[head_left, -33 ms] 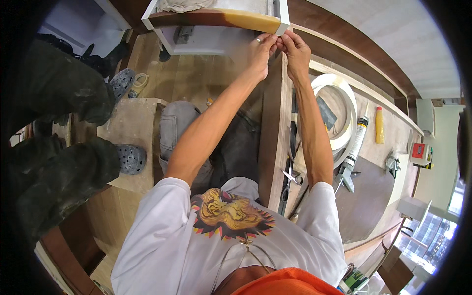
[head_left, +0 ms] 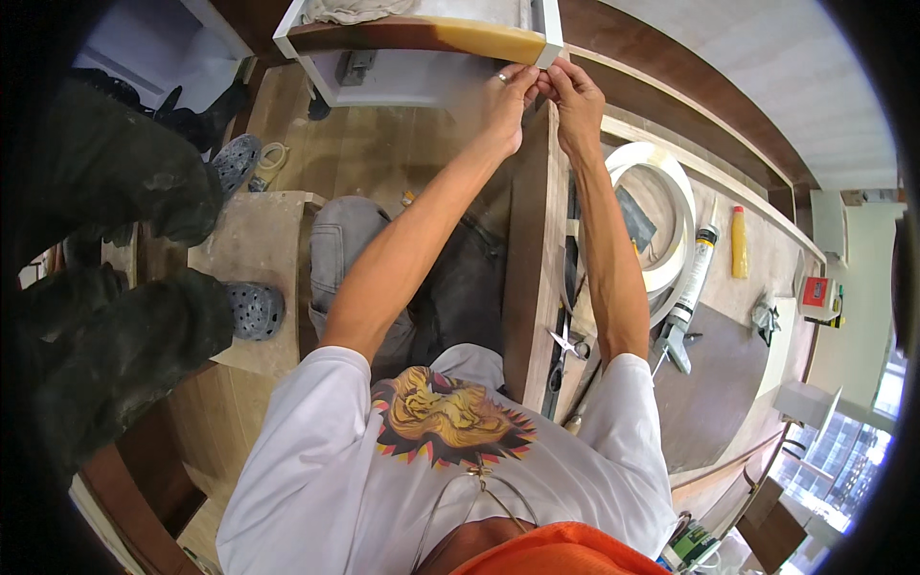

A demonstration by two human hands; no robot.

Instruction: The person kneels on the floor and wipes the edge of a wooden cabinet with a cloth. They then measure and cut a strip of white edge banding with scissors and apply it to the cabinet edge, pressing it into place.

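Both my hands meet at the near right corner of a white open cabinet frame. A curved brown-to-yellow wooden strip spans its near side. My left hand, with a ring on a finger, has thumb and fingers pinched together just below that corner. Beside it, my right hand is pinched too, its fingertips touching or nearly touching the left ones. Whatever is between the fingertips is hidden or too small to make out. Under my hands runs the end of a long wooden board.
To the right on a worktop lie a white coil of strip, a caulking gun with its tube, a yellow tube and scissors. At left stands another person in dark trousers and grey clogs. A tape roll is behind.
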